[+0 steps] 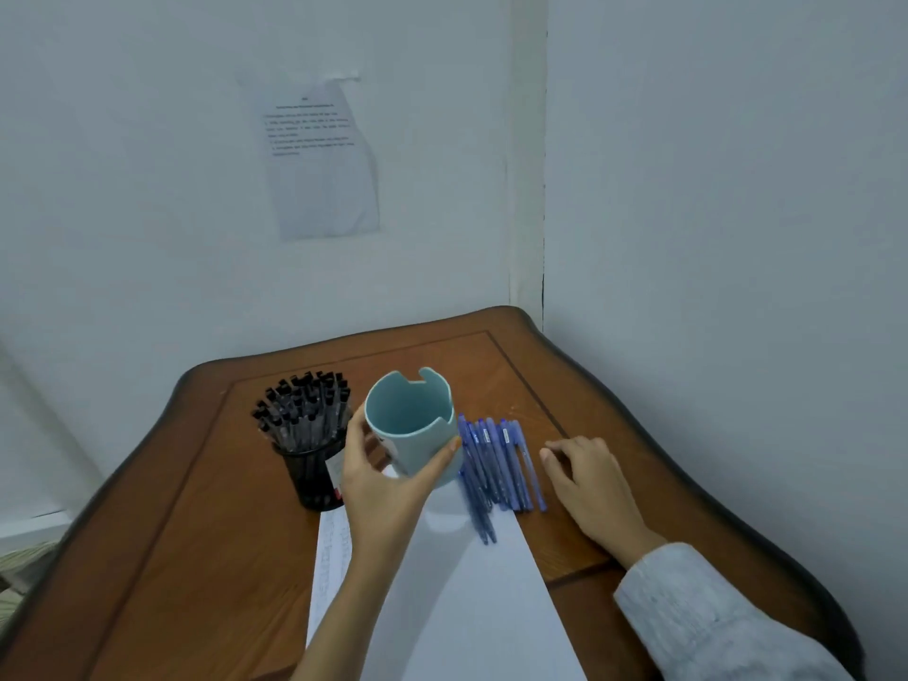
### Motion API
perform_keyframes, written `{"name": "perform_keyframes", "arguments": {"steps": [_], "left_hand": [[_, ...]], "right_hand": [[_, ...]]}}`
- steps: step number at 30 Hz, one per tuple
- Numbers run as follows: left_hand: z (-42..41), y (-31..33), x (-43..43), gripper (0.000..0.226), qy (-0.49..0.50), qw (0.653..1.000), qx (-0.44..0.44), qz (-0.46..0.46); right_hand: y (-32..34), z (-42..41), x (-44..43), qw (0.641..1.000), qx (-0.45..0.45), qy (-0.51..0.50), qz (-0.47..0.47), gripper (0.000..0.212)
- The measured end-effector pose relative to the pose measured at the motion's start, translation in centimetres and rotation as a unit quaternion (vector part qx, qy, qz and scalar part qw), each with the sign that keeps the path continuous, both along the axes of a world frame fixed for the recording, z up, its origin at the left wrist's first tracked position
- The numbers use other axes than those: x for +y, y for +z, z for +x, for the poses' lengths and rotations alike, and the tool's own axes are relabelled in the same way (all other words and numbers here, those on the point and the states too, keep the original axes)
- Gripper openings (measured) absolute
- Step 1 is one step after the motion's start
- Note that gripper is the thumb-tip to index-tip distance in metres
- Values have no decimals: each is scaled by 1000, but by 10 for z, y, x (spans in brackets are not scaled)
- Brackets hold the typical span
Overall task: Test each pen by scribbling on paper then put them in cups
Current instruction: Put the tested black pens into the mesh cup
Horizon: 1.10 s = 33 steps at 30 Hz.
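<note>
so the thing that matters here is how the blue pens (496, 469) sit relative to the right hand (589, 484). they're in a loose row flat on the tabletop (196, 533), long axes running roughly away from the person, a bit fanned, with the near ends of a few lying over the far corner of the paper (471, 582). the right hand rests on the tabletop just to the right of the row, its fingers (555, 454) loosely curled, holding nothing, tips aimed left at the outermost pen and very near it but not touching as far as i can tell. so the pens lie sideways-on to those fingers, and i'd guess a short slide left and a pinch across a barrel gets one. the left hand (378, 489) is busy: its thumb and fingers are wrapped round the blue cup (410, 425), which is tipped with its mouth toward the camera and looks raised off the paper, just left of the row. looks empty inside. the right hand is clearly the one free and nearer to the pens. the black cup (314, 474) further left is packed with black pens (304, 400), upright, so my read is the blue ones get tested next and go in the blue cup.
</note>
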<state>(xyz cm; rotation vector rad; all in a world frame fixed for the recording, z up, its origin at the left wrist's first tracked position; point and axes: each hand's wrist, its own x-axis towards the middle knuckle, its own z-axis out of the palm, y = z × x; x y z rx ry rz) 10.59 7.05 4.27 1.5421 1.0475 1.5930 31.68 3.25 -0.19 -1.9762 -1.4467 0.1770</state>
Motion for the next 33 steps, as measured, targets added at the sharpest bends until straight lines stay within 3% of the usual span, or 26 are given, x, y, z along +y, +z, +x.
{"name": "perform_keyframes", "arguments": {"steps": [2,6,9,12,15,25,33], "left_hand": [[-14,-6,-15,87,6,1000,9,-2],[-34,-15,-24,81,23,1000,10,0],[-44,-20,-24,83,19,1000,18,1],[-52,-25,-23,83,19,1000,13,-1],[-56,-31,-20,84,20,1000,-2,-16],[-51,-31,-18,94,-7,1000,-15,-1],[-51,-26,-19,101,-27,999,-23,0]], "right_hand": [[9,-17,8,999,31,-21,-7,42],[22,-55,38,994,25,-41,-97,90],[19,-72,62,987,-19,-73,-142,106],[12,-81,74,976,-94,-110,-162,101],[11,-83,79,973,-106,-126,-159,95],[11,-84,97,964,-97,-129,-210,87],[19,-76,98,973,-32,-99,-207,89]]}}
